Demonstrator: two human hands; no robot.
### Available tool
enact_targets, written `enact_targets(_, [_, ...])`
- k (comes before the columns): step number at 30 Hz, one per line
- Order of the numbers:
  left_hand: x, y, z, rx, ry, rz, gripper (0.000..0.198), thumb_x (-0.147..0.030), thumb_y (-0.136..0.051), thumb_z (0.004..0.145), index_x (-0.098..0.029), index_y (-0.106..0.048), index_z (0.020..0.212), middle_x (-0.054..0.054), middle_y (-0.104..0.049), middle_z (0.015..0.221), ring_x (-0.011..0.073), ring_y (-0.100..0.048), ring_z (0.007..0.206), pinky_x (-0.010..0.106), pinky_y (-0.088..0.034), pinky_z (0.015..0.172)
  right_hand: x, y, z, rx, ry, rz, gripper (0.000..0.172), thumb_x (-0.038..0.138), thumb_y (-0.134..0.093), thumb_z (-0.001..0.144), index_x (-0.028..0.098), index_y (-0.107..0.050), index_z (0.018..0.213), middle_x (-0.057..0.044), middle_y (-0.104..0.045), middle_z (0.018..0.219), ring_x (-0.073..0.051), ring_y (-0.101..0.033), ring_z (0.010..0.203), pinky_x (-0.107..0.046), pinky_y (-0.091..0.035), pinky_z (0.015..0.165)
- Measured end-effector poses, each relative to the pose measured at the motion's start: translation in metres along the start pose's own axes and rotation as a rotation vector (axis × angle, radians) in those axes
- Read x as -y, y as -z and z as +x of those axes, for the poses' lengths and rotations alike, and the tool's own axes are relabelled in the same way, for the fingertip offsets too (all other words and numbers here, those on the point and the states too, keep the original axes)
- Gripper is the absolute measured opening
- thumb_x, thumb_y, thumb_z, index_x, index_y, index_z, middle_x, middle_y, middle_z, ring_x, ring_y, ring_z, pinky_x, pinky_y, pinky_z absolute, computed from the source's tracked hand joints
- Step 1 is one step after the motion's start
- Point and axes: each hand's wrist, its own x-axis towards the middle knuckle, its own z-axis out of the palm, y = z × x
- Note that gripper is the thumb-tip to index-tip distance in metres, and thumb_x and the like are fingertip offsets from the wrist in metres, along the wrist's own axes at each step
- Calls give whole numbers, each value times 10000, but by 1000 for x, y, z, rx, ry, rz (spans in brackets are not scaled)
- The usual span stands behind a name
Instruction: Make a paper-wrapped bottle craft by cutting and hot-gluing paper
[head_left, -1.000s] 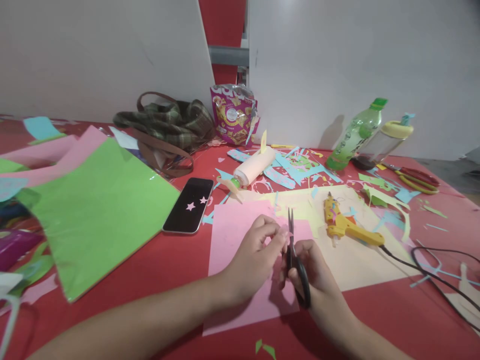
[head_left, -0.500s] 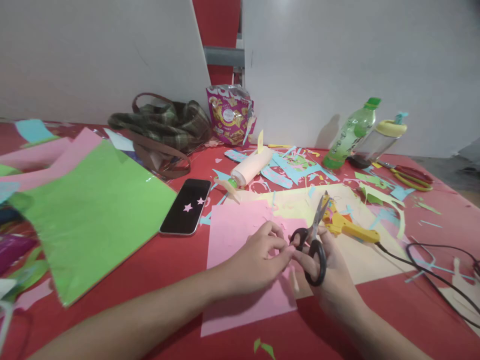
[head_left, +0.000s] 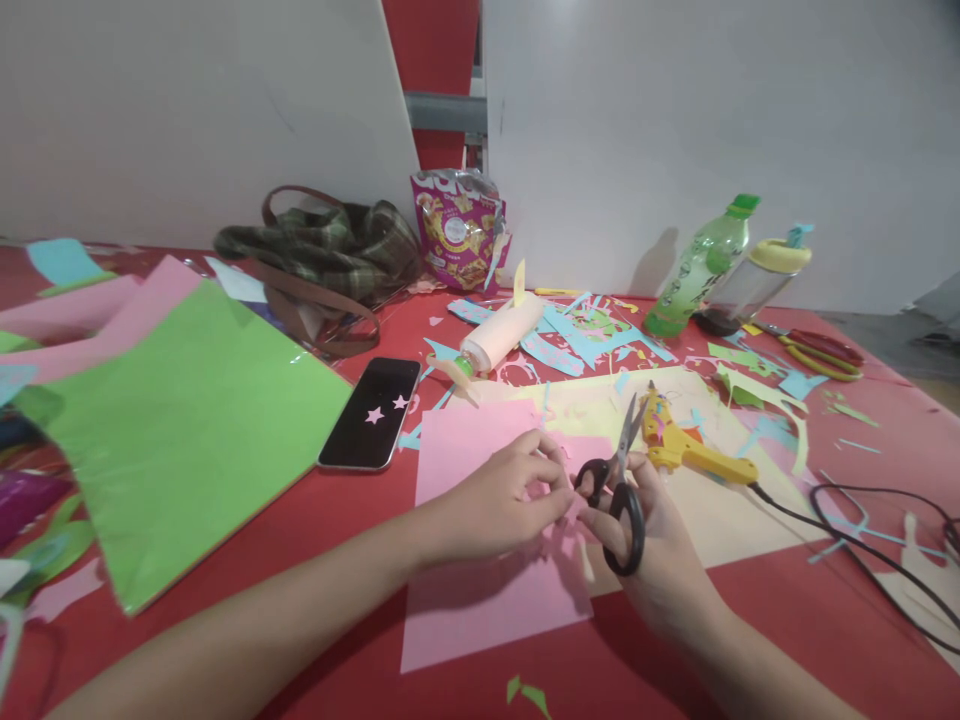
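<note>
My right hand (head_left: 660, 540) has its fingers through the black handles of a pair of scissors (head_left: 622, 485), whose blades point away from me. Between my left thumb and fingers is a small piece of pink paper (head_left: 568, 508), pinched over the table. My left hand (head_left: 517, 495) hovers above a pink paper sheet (head_left: 465, 600), and its fingertips are close to my right thumb. Two little pink paper stars (head_left: 375, 414) lie on a dark phone (head_left: 371, 415) to the left. Just beyond the scissors is a yellow glue gun (head_left: 697, 452).
A green sheet stack (head_left: 202, 420) covers the left side. A paper-wrapped bottle (head_left: 501, 335), a snack bag (head_left: 459, 232), a plaid bag (head_left: 337, 245) and a green bottle (head_left: 701, 270) stand or lie at the back. The glue gun's cord (head_left: 855, 535) runs right.
My left fingertips have drawn slightly left, away from my right thumb, and the pink piece now shows between them. The scissors have tilted and shifted slightly left.
</note>
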Motion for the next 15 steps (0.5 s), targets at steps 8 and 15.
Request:
enact_targets(8, [2, 3, 5, -104, 37, -37, 248, -245, -377, 806, -155, -508, 617, 8, -440, 870, 100, -476, 789, 213, -383, 727, 1, 0, 0, -76, 39, -42, 346, 169, -685, 577, 234, -401, 763, 47, -499, 699, -85, -469, 574, -191, -378, 503])
enact_targets(15, [-1, 0, 3, 9, -25, 92, 253, -307, -380, 818, -151, -520, 676, -13, -471, 679, 100, -445, 651, 214, -359, 620, 2, -2, 1, -82, 72, 11, 332, 217, -697, 580, 234, -403, 734, 58, -501, 682, -90, -476, 594, -211, -393, 552])
